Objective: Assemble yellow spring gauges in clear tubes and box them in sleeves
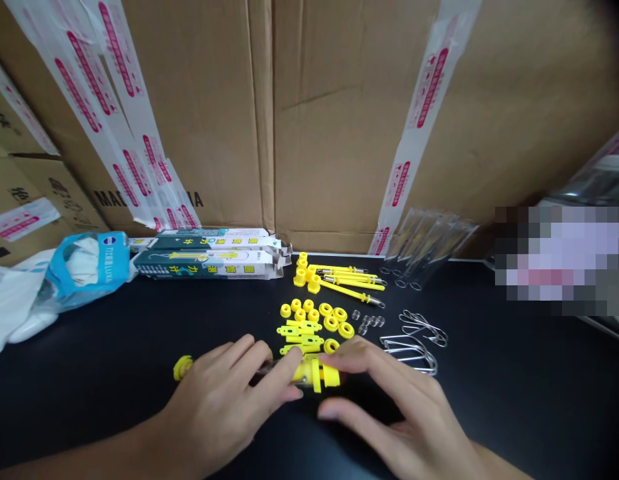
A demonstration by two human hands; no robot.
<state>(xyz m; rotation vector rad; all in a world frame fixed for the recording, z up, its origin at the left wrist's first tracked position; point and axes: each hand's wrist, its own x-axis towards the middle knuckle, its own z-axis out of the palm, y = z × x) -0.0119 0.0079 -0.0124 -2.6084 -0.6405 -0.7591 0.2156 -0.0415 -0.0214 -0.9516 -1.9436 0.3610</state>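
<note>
My left hand [224, 400] is wrapped round a spring scale [305, 373] with a clear tube and yellow end parts, lying level across it. One yellow knob [182, 367] sticks out past its left side. At the other end is a yellow cap [331, 375]. My right hand [394, 400] has its index fingertip against that cap, while its thumb is spread apart below. Just beyond the tube lie flat yellow pieces [302, 331], yellow rings [331, 323] and small yellow caps [300, 310]. Wire hooks [412, 352] lie beyond my right hand.
Yellow rods with springs [352, 288] and small coil springs [368, 321] lie on the black table [489, 407]. Printed boxes [204, 261], a blue tissue pack [92, 263] and clear bags [429, 243] stand farther back. A large cardboard box [329, 133] walls off the rear.
</note>
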